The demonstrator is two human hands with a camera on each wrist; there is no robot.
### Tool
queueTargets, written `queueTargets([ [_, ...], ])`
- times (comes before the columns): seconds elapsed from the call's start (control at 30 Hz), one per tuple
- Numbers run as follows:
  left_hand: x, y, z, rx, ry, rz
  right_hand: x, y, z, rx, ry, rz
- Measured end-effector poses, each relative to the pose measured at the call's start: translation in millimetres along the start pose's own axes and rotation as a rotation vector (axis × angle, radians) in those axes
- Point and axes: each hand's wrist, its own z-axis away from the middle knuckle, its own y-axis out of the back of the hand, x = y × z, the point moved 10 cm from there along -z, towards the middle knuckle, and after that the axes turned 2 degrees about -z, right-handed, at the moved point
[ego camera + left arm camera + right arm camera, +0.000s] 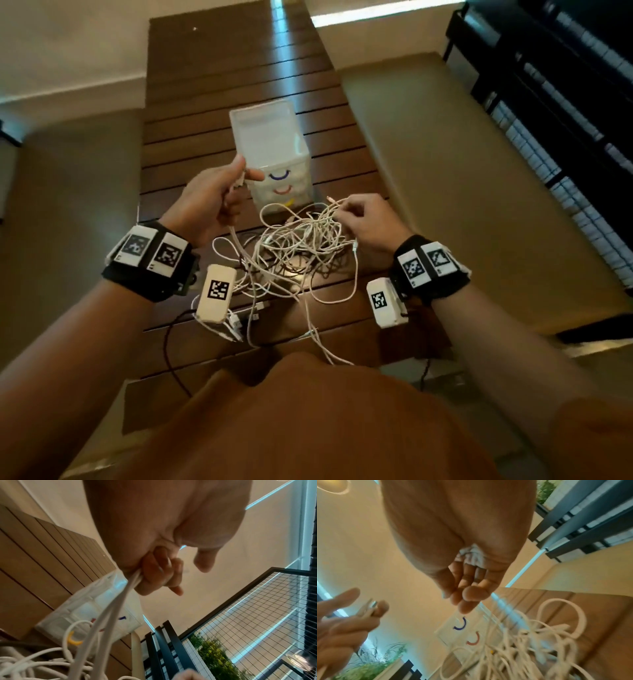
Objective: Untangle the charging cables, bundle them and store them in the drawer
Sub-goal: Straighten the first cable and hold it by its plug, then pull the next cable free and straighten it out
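A tangle of white charging cables (294, 250) lies on the slatted wooden table (239, 85), just in front of a small white plastic drawer unit (274, 154) with blue, red and yellow handles. My left hand (239, 173) is raised beside the unit and grips white cable strands (120, 601), with a plug end (372, 605) at its fingertips; the strands run down into the tangle. My right hand (342, 211) pinches a strand at the tangle's far right edge. Its fingers (467, 599) are bunched together. The drawers look closed.
Beige benches (462, 171) flank the table on both sides. A black rack (565, 85) stands at the far right. A thin black cable (168, 342) trails off the near table edge. Loose cable ends (236, 325) lie near my left wrist.
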Motion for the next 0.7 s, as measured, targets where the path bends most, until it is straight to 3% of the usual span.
queueTargets([
  [0.07,-5,8,8,0.027,-0.033,-0.06,-19,3,-17,0.028,0.045,0.046],
  [0.13,-11,16,15,0.07,-0.049,-0.097,-21,-11,-32,-0.096,0.044,0.289],
  [0.2,-17,22,18,0.115,-0.048,-0.101,-1,-27,-38,-0.256,-0.021,0.547],
  [0.3,-28,29,22,0.153,-0.012,-0.078,32,-30,-42,-0.269,-0.12,0.696],
  [0.53,-47,29,17,0.157,0.037,-0.071,49,-22,-41,-0.156,-0.207,0.669],
  [0.7,-30,-4,6,0.099,-0.087,-0.212,10,-20,-37,-0.159,-0.16,0.417],
])
